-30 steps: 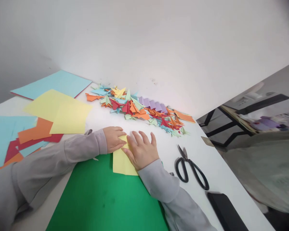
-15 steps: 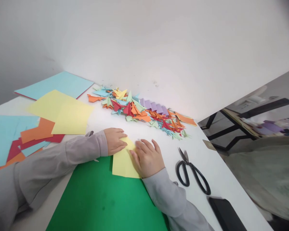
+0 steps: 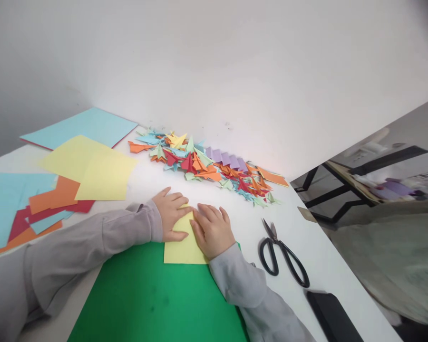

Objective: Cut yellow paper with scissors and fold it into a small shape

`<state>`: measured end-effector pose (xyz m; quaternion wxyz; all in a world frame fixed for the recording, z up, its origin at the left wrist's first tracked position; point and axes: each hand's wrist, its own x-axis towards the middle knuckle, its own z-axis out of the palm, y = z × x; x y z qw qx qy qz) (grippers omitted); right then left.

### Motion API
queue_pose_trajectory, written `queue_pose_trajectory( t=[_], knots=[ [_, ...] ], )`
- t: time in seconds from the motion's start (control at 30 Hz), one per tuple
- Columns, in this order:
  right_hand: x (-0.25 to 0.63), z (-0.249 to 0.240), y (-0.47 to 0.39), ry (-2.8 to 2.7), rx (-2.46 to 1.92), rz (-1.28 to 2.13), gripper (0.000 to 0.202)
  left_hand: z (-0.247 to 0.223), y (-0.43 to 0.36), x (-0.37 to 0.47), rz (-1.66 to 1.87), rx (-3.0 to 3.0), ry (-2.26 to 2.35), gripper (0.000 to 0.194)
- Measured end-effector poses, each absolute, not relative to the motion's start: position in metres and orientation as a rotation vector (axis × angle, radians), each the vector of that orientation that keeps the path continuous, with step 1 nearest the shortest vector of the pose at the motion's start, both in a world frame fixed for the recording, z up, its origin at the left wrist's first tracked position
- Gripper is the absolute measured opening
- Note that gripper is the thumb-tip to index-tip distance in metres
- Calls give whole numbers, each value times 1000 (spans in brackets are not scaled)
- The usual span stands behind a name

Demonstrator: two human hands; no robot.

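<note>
Your left hand (image 3: 171, 213), centre of the frame, lies on the yellow paper (image 3: 185, 252) with fingers spread; the index fingertip meets, or nearly meets, the thumb side of your right hand (image 3: 214, 232). The right hand's fingers are slightly bent and a little apart, laid along the paper's right side; whether they pinch any of it you cannot tell, since the hand covers that margin. The paper rests over the far part of a green sheet (image 3: 157, 304), its lower edge in plain view.

Likely faults: should one of your hands lift or push unevenly, the paper could skew; where it appears to cross the green sheet's far edge, the slight step below could spoil a crease. Your left sleeve (image 3: 71, 256) passes close to the cut paper pieces (image 3: 62, 192) at left and could drag them.

Edges and room: white desk (image 3: 248, 223) separates your right hand from the scissors (image 3: 275, 240), whose points face the top of the frame; a black object (image 3: 333, 316) lies at lower right, near the slanting desk edge. Above your hands, a narrower strip of desk leads to the folded paper planes (image 3: 199, 164), backed by the wall (image 3: 214, 71). The widest room is toward you, over the green sheet.
</note>
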<state>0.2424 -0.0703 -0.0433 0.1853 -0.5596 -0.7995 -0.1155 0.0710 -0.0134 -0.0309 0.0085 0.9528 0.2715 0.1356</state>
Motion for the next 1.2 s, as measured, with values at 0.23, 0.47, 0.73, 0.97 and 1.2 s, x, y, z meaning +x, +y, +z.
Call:
queue_pose_trajectory(
  t=[0.23,0.47,0.73,0.97,1.2],
  knots=[
    [239,-41,-71,-2249,-1571,-368,23,-31,-17,72,410,2990,911,64],
    [239,-41,-72,-2222,-1544,-360,21,-28,-17,71,352,2983,1001,70],
    [243,-40,-79,-2167,-1536,-305,17,-28,-17,71,369,2959,1028,72],
    [244,-44,-76,-2146,-1482,-316,15,-30,-10,66,381,2897,1045,66],
    [241,-45,-75,-2103,-1436,-362,15,-36,-1,62,449,2895,1060,70]
  ],
)
